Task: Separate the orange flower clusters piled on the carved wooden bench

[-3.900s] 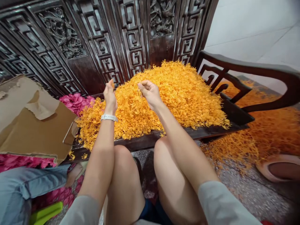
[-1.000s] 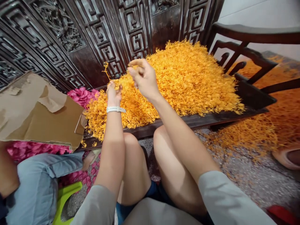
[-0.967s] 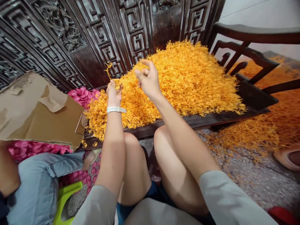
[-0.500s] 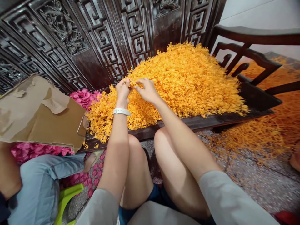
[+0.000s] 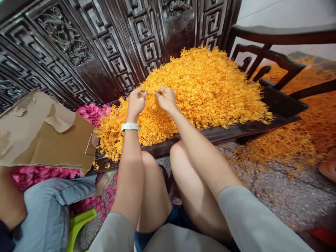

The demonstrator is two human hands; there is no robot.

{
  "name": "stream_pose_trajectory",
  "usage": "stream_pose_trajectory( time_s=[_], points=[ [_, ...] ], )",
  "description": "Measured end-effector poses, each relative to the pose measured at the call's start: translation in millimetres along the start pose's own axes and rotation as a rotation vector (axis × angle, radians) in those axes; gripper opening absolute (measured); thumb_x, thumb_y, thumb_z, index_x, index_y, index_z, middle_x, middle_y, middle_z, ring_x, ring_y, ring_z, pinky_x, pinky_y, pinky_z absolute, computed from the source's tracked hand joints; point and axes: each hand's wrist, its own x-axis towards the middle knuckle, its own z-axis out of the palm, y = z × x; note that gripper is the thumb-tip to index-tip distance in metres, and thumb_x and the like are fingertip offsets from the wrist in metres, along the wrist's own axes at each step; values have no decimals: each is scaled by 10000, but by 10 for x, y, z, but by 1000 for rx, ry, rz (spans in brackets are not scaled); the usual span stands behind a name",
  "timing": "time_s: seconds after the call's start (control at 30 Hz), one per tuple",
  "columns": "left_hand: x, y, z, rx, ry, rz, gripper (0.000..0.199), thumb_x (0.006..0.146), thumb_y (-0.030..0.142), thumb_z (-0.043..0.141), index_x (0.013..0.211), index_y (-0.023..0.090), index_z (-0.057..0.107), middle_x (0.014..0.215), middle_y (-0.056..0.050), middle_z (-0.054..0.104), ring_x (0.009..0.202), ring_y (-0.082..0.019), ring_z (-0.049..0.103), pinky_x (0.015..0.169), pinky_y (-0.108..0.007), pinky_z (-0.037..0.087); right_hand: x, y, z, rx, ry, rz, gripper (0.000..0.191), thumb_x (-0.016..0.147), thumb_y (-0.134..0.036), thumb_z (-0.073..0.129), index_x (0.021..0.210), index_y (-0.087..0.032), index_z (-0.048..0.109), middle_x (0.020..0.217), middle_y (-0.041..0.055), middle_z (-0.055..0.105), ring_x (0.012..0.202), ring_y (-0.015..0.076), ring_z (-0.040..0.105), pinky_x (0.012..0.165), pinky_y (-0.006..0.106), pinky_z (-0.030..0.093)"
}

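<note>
A large heap of small orange-yellow artificial flower pieces (image 5: 210,87) covers the dark wooden bench. Above its left part, my left hand (image 5: 136,102), with a white watch band (image 5: 130,126) at the wrist, is closed in a pinch; what lies between its fingertips is too small to make out. Just to the right, my right hand (image 5: 167,99) has thumb and fingers closed on a thin orange-yellow flower piece (image 5: 162,91). A small gap separates the two hands.
A torn cardboard sheet (image 5: 63,140) and pink artificial flowers (image 5: 90,113) lie at left. Beside them sits a person in jeans (image 5: 42,210), near a green stool (image 5: 80,224). Carved bench back (image 5: 97,78) stands behind; orange strands (image 5: 286,150) spread over the floor at right.
My hands have moved apart from their near-touching position over the heap. A thin orange piece now shows in my right hand. The view has shifted slightly.
</note>
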Motion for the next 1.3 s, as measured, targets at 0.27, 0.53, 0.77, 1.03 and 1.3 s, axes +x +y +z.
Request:
stream_pose_trajectory(
  time_s=[0.27, 0.53, 0.77, 1.03, 1.3],
  points=[
    [-52, 36, -116, 256, 33, 185, 93, 891, 209, 723, 822, 202, 786, 720, -42, 668, 678, -194, 519, 730, -325, 401, 17, -28, -34, 80, 144, -133, 166, 1048, -323, 545, 927, -224, 601, 827, 26, 601, 843, 207, 609, 860, 399, 504],
    [68, 30, -39, -20, 271, 163, 239, 947, 436, 766, 851, 218, 768, 847, -53, 712, 901, -210, 657, 751, -279, 505, -73, -276, 85, 110, 102, -236, 331, 1153, -439, 330, 1332, -231, 513, 1123, 82, 615, 1057, 239, 627, 983, 474, 537],
    [112, -12, -122, -260, 315, 4, 131, 902, 298, 826, 808, 223, 775, 737, -13, 668, 737, -149, 626, 614, -228, 482, -81, -184, 31, -152, 12, -291, 234, 1115, -404, 488, 1146, -218, 627, 1085, 103, 629, 1141, 292, 593, 1066, 540, 496],
    [12, 115, -18, -620, 130, -479, 242, 994, 307, 729, 790, 202, 652, 591, 17, 565, 525, -110, 572, 494, -202, 470, -110, -272, -173, -289, 181, -147, 131, 992, -274, 715, 932, -192, 633, 1010, 94, 638, 1054, 279, 587, 976, 486, 470],
    [63, 52, 120, -895, 262, -401, 112, 1043, 232, 587, 967, 214, 669, 1116, -132, 813, 997, -184, 759, 837, -290, 624, -101, -316, -164, 157, 2, -64, 442, 1078, -615, 477, 906, -232, 616, 808, 22, 603, 790, 189, 579, 771, 350, 442]
  ],
)
